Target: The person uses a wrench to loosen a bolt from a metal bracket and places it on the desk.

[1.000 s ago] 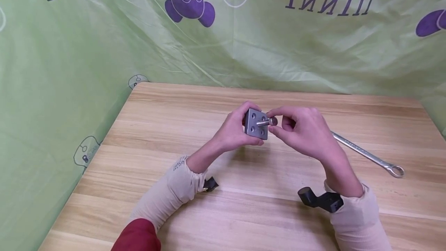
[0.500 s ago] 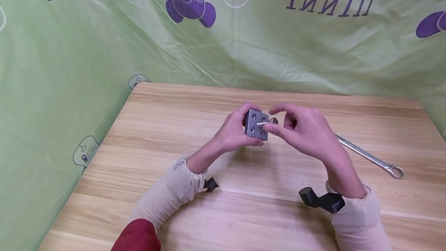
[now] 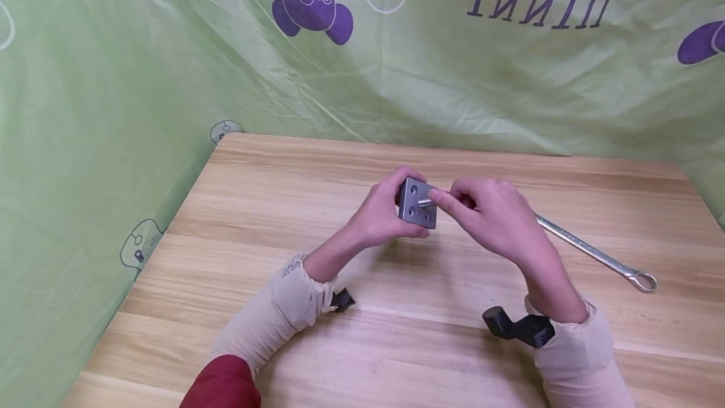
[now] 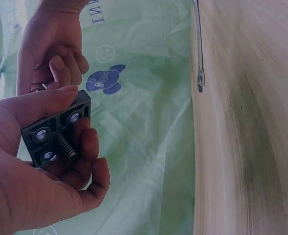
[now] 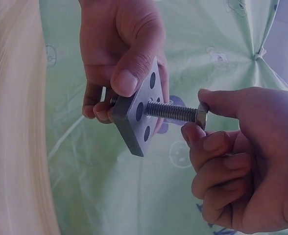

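My left hand (image 3: 374, 216) holds a grey square plate (image 3: 417, 218) by its edges above the table, its holed face turned right. Through the plate's middle runs a threaded hex bolt (image 5: 171, 112), much of its shank still showing on the near side. In the right wrist view, my right hand (image 5: 254, 156) pinches the bolt head between thumb and index finger, the other fingers curled in. The left wrist view shows the plate's ribbed back with metal inserts, and the bolt's threaded end (image 4: 66, 146) sticking out there beside the left fingers.
A combination wrench (image 3: 595, 252), its near end a ring, lies on the wooden table (image 3: 396, 345) right of the right hand, which hides its other end. Green printed sheeting (image 3: 396, 80) hangs behind and left of the table. Black camera mounts sit at both wrists.
My right thumb and index finger have rolled around the bolt head: the index lifted off, then came back curled, with the thumb now pushed forward over the head. Left hand and plate stay put.
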A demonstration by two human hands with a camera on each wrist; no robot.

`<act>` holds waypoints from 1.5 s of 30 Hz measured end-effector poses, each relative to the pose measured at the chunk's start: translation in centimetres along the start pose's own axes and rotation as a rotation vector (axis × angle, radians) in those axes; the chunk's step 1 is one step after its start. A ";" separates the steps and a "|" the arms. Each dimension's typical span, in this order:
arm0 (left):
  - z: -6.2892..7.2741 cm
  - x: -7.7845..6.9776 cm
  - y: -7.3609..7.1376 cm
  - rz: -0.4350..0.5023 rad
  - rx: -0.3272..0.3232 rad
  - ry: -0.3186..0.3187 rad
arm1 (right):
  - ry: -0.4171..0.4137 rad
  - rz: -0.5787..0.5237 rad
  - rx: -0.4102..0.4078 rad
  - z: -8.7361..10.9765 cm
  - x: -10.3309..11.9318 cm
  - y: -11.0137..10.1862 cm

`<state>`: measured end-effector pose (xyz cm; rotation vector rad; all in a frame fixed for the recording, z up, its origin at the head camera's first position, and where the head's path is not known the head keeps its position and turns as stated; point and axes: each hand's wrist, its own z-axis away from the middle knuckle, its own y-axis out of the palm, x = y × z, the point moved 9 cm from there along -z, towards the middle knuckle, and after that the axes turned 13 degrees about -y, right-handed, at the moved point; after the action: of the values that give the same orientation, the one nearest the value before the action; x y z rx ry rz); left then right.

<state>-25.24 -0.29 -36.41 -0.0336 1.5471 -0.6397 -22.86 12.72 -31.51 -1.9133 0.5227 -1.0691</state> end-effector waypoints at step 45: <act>0.2 -0.2 -0.2 -0.006 -0.010 0.001 | -0.005 -0.019 -0.042 0.3 0.0 -0.7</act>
<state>-25.08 -0.44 -36.16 -0.0451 1.5517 -0.6372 -22.69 13.29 -31.00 -1.9610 0.5288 -1.0728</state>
